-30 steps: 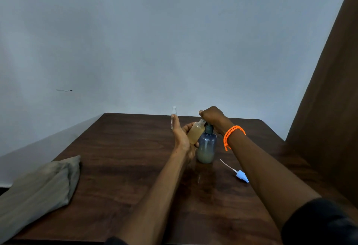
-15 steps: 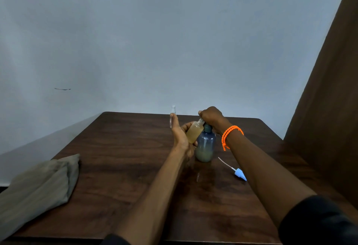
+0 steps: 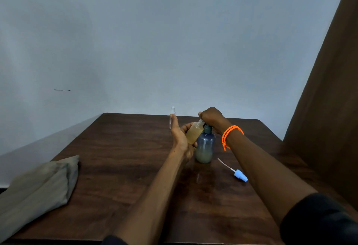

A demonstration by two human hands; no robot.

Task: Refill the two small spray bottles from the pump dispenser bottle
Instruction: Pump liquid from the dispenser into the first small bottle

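Note:
A blue-grey pump dispenser bottle (image 3: 205, 146) stands on the brown table (image 3: 120, 163), with a little pale liquid at its bottom. My right hand (image 3: 212, 117) sits curled over its pump head, which is hidden under the fingers. My left hand (image 3: 181, 138) holds a small bottle of yellowish liquid (image 3: 194, 132) tilted, its open neck up under the pump. Behind my left hand stands a second small clear spray bottle (image 3: 172, 116), partly hidden. A light blue spray cap with a white tube (image 3: 239, 175) lies on the table to the right.
A folded grey-green cloth (image 3: 38, 188) lies at the table's front left. A pale wall runs behind the table and a brown curtain or panel (image 3: 329, 109) stands at the right. An orange bead bracelet (image 3: 229, 134) is on my right wrist.
Both hands and the bottles keep the same pose; only the camera view has shifted slightly.

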